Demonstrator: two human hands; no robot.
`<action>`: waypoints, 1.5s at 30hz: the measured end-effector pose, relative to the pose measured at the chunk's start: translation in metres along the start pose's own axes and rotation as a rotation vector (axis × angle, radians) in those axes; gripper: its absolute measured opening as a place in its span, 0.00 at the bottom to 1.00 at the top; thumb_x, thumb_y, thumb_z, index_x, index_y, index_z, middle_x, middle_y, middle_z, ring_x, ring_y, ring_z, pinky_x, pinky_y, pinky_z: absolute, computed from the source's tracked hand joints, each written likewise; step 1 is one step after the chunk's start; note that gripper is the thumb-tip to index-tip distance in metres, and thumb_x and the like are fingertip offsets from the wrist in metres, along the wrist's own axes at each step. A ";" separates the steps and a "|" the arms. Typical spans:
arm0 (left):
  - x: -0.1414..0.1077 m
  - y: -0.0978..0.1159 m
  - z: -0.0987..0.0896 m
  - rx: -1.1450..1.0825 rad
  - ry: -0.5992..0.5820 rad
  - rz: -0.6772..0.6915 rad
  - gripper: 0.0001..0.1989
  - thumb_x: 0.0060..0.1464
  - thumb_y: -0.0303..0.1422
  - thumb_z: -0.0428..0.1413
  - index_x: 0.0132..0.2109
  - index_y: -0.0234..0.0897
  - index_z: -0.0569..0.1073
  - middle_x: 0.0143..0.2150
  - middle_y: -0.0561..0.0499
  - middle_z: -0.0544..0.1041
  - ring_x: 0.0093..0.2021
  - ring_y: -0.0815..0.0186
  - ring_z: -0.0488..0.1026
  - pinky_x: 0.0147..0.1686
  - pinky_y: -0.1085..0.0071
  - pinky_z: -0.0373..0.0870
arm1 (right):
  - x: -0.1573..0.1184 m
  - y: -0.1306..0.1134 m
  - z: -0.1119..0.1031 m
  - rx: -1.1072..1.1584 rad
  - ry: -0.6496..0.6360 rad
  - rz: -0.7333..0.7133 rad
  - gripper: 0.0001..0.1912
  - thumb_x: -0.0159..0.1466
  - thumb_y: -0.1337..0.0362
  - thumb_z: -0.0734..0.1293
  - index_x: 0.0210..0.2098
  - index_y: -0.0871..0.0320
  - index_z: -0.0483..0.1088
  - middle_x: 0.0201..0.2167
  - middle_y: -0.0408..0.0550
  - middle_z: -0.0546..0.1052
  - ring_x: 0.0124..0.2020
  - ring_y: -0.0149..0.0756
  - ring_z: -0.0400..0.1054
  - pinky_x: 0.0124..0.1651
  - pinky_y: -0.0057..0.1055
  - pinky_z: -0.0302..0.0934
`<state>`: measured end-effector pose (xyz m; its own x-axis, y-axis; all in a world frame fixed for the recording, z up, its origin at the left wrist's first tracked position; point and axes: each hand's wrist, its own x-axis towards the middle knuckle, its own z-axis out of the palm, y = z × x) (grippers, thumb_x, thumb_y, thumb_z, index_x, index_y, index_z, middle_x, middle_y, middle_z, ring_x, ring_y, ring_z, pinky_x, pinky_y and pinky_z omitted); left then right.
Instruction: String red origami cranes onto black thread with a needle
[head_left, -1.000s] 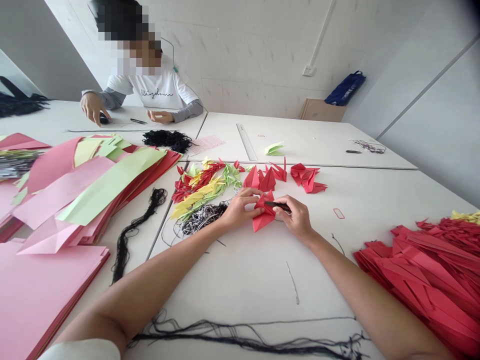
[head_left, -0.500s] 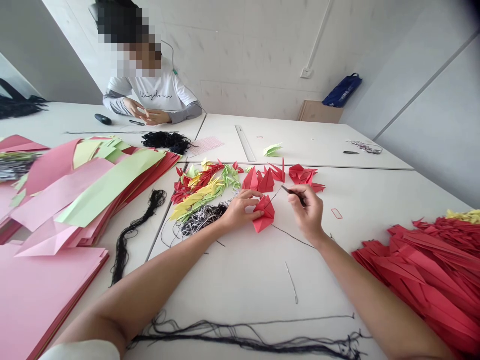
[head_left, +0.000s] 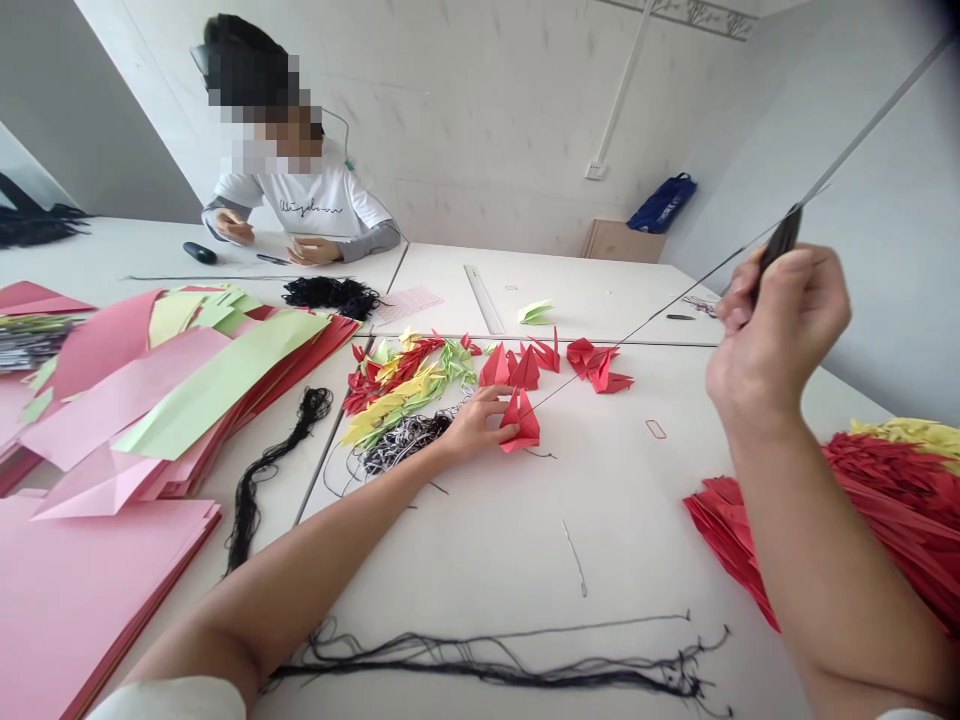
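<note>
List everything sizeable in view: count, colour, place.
Held paper: one, red, centre
Tool: one, black, upper right
Thread: one, dark, paper to tool
Folded pieces: several, red, beyond paper
Pile: one, multicoloured, left of centre
Cord tangle: one, black-white, beside pile
Sheets: many, pink, green, red, left
Strand bundles: several, black, left and front
Heap: one, red and yellow, right
Ruler: one, pale, far side
Bag: one, blue, back
Box: one, brown, back
Co-worker: one, white shirt, far left
Tables: several, white, throughout
Left hand: one, on paper
Right hand: one, round tool
</note>
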<state>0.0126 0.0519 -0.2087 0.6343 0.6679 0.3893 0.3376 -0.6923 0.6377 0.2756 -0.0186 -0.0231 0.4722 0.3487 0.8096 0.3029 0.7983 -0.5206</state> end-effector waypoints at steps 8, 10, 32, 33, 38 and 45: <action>0.001 -0.009 0.005 -0.015 -0.040 -0.020 0.08 0.55 0.38 0.61 0.36 0.39 0.81 0.59 0.44 0.74 0.59 0.48 0.71 0.61 0.50 0.69 | 0.048 -0.018 -0.006 -0.041 0.028 -0.013 0.10 0.68 0.62 0.65 0.30 0.54 0.66 0.29 0.42 0.71 0.20 0.22 0.53 0.23 0.27 0.41; 0.002 -0.006 0.003 -0.032 -0.073 -0.054 0.09 0.56 0.39 0.59 0.37 0.41 0.81 0.60 0.45 0.73 0.61 0.48 0.69 0.62 0.50 0.67 | 0.054 -0.019 -0.005 -0.053 0.024 -0.054 0.10 0.69 0.61 0.66 0.30 0.53 0.67 0.30 0.43 0.71 0.20 0.23 0.52 0.23 0.28 0.40; 0.002 0.083 -0.030 -0.830 0.249 0.024 0.17 0.70 0.41 0.42 0.56 0.38 0.67 0.46 0.44 0.81 0.53 0.58 0.76 0.59 0.58 0.66 | -0.087 0.001 0.022 -0.473 -0.801 -0.059 0.10 0.70 0.56 0.64 0.38 0.55 0.69 0.31 0.43 0.77 0.29 0.31 0.70 0.32 0.28 0.60; 0.001 0.082 -0.028 -0.782 0.273 0.033 0.16 0.70 0.40 0.43 0.54 0.38 0.68 0.45 0.45 0.80 0.52 0.59 0.76 0.57 0.60 0.67 | -0.089 0.006 0.019 -0.502 -0.797 -0.039 0.10 0.70 0.55 0.64 0.38 0.55 0.69 0.32 0.43 0.77 0.29 0.32 0.70 0.32 0.28 0.60; 0.003 0.056 -0.027 -0.259 0.388 -0.062 0.13 0.68 0.34 0.42 0.46 0.38 0.71 0.38 0.48 0.77 0.40 0.63 0.74 0.43 0.66 0.70 | -0.102 0.034 -0.012 -0.907 -0.946 0.191 0.10 0.70 0.55 0.61 0.40 0.53 0.68 0.38 0.45 0.79 0.36 0.37 0.73 0.35 0.30 0.60; 0.001 0.027 -0.056 0.654 -0.334 -0.024 0.13 0.51 0.23 0.54 0.43 0.38 0.77 0.44 0.45 0.79 0.48 0.54 0.73 0.47 0.60 0.66 | -0.137 0.064 -0.069 -1.169 -1.055 0.274 0.06 0.65 0.61 0.64 0.32 0.54 0.65 0.34 0.46 0.76 0.37 0.41 0.72 0.33 0.32 0.55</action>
<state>-0.0162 0.0489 -0.1538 0.7642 0.6386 0.0901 0.6340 -0.7695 0.0765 0.2872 -0.0489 -0.1862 0.0093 0.9755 0.2198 0.9821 0.0324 -0.1854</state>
